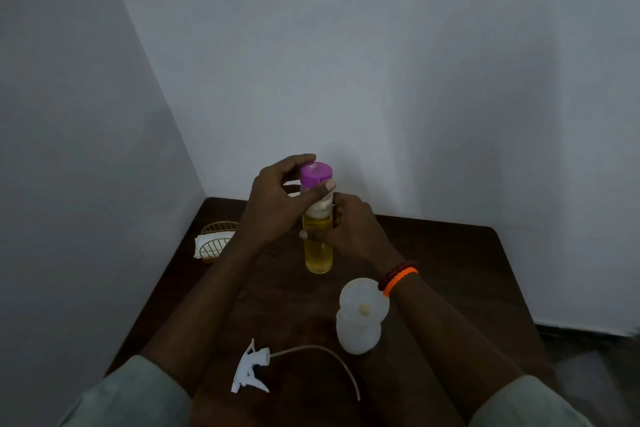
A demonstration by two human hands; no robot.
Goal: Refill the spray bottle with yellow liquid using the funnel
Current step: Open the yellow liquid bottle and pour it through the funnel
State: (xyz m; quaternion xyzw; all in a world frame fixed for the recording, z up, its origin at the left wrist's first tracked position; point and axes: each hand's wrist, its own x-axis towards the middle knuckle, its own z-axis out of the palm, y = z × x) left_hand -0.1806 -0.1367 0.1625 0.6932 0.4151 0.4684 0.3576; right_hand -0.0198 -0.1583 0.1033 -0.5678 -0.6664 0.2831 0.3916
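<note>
My right hand (pixel 349 229) is wrapped round the middle of the refill bottle (pixel 318 246), which I hold upright above the table (pixel 450 270) at about 12 o'clock from me. My left hand (pixel 277 204) pinches its purple cap (pixel 316 173), thumb across the front and fingers curled over the back. The yellow liquid sits approx. two-thirds up the clear body. The spray bottle (pixel 358 333) stands at 4 o'clock from the refill, funnel (pixel 363 302) already seated in its neck, w/ the trigger head (pixel 251 369) and its tube lying at 7 o'clock, near the table's front edge. So I judge the step is getting the cap off. To do it well: keep the right grip firm but not squeezing, as the body looks thin and liquid could jump out once the seal goes; turn w/ the left only, keep the bottle vertical, lift the cap straight up. Can't tell if it's screw or flip-top, so I'd try gently first. A napkin holder (pixel 214 239) sits at 9 o'clock, well apart.
</note>
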